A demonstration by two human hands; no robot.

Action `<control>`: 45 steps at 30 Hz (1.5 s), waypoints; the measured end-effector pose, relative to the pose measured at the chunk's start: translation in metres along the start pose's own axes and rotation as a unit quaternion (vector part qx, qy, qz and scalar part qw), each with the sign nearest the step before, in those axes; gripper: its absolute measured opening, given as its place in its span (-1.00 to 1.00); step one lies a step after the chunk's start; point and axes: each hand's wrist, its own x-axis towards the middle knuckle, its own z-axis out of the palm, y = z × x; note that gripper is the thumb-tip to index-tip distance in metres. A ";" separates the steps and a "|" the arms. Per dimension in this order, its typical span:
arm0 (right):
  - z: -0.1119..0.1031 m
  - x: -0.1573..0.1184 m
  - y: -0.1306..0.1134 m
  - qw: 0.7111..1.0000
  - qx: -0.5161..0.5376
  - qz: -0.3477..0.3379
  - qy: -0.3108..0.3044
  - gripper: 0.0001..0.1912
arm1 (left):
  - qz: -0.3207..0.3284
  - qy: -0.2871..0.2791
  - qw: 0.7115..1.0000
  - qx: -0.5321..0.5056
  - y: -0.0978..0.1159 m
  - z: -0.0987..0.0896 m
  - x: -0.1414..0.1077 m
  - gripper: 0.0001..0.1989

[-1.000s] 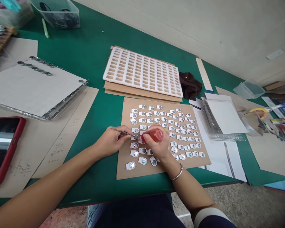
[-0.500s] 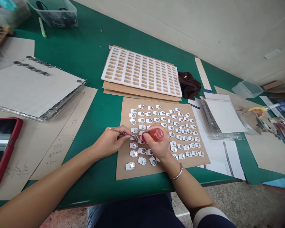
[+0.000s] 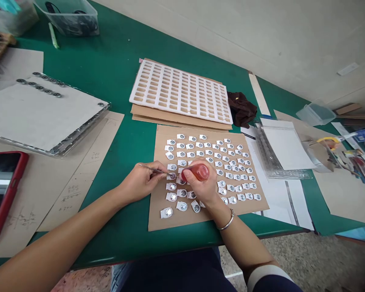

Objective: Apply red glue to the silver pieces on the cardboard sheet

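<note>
My left hand (image 3: pixel 142 181) is closed on thin metal tweezers (image 3: pixel 150 167). Their tips touch or hover just over a small round metal piece with a white tab (image 3: pixel 171 176) near the left side of a cardboard sheet (image 3: pixel 158 221). Wrapped in the fingers of my right hand (image 3: pixel 200 186) is a see-through red bottle (image 3: pixel 200 172), lying tilted with its rounded base toward me. Its narrow end points down-left toward the same piece, and the tip is hard to make out. Many similar tabbed metal pieces lie in rough rows on the cardboard, some hidden under my right hand.
Behind the cardboard lies a white slotted tray (image 3: pixel 182 90). At left are a plastic-edged board (image 3: pixel 48 117) with several round metal parts and a red-cased phone (image 3: pixel 6 190). To the right are a dark cloth (image 3: pixel 241 109) and stacked clear sheets (image 3: pixel 287 148).
Both hands, the tweezers and the red bottle stay in nearly the same place. Only a very slight shift of the whole view shows.
</note>
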 end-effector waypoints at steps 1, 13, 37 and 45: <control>0.000 0.000 0.000 1.000 -0.002 0.001 0.001 -0.79 | 0.002 0.000 1.000 0.001 0.000 0.000 0.000 -0.83; 0.000 0.000 0.003 1.000 -0.019 -0.009 0.015 -0.80 | 0.013 0.003 1.000 0.005 0.001 -0.001 -0.001 -0.83; 0.002 0.001 0.004 0.999 -0.027 -0.037 0.015 -0.80 | -0.003 0.004 1.000 0.005 0.003 -0.001 0.000 -0.82; -0.027 0.016 0.011 0.967 0.187 0.133 0.112 -0.70 | 0.040 0.057 0.998 -0.001 0.006 -0.001 -0.009 -0.84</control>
